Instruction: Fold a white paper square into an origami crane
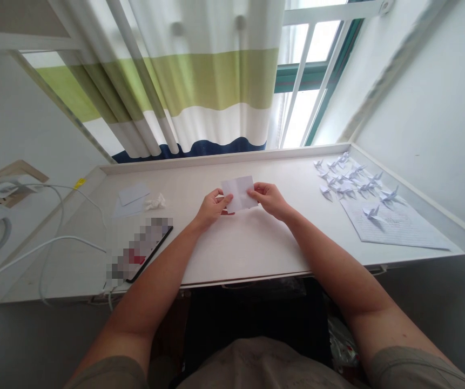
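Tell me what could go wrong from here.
The sheet pinched in the left hand and right hand might crease or tear if pulled unevenly. The folded paper figures crowded at the right of the desk might topple if brushed. The device lies close beside the left forearm, which might nudge it.

The table (248,251) is white and has a raised rim. On its left part there lie pale papers (134,194), with a crumpled white thing (156,202) just beside them, a phone (145,248) and cables (80,240). On the right, many folded cranes (354,172) stand, some upon a sheet (402,229).
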`<state>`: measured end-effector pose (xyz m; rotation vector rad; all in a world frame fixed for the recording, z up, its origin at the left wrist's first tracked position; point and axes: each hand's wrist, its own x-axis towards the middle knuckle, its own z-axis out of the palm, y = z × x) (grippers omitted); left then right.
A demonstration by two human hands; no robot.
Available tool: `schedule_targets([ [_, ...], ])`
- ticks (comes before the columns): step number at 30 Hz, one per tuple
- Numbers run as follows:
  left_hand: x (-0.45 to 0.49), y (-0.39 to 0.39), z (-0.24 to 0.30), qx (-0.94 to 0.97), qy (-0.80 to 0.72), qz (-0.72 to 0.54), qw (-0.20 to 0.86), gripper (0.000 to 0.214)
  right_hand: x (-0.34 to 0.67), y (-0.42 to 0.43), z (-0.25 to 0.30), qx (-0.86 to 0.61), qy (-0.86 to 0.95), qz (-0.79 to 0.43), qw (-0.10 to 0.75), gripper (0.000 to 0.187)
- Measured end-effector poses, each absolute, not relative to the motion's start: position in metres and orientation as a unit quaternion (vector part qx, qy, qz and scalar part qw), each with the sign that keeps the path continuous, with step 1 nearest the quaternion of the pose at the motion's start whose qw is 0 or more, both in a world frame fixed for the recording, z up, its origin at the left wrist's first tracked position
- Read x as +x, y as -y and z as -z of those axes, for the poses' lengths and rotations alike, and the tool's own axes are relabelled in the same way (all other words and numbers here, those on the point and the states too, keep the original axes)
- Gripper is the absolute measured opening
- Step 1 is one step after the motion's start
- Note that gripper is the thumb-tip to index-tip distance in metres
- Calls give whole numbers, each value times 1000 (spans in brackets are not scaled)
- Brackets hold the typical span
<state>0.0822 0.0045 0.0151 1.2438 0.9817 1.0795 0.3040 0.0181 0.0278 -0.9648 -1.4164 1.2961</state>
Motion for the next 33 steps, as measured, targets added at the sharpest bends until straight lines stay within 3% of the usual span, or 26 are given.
schedule_targets([
  [6, 80, -4, -19, 533, -407, -472, 572, 70, 303, -15, -27, -367, 582, -566, 454, 56],
  [13, 73, -4, -27, 510, -351, -454, 640, 39, 306, -15, -32, -344, 547, -606, 464, 24],
  [17, 73, 0, -26, 564, -369, -455, 582, 33, 308, -15, -32, -352, 560, -600, 451, 25],
  [22, 77, 1, -16, 647, -366, -428, 514, 39, 311, -12, -30, -387, 641, -544, 378, 45],
  [26, 81, -1, -13, 648, -356, -423, 524, 43, 310, -10, -32, -389, 698, -506, 323, 38],
  [30, 85, -1, -16, 606, -373, -473, 520, 51, 302, -10, -30, -374, 643, -524, 414, 44],
  [33, 89, 0, -16, 610, -379, -473, 511, 45, 294, -11, -28, -370, 576, -559, 467, 50],
])
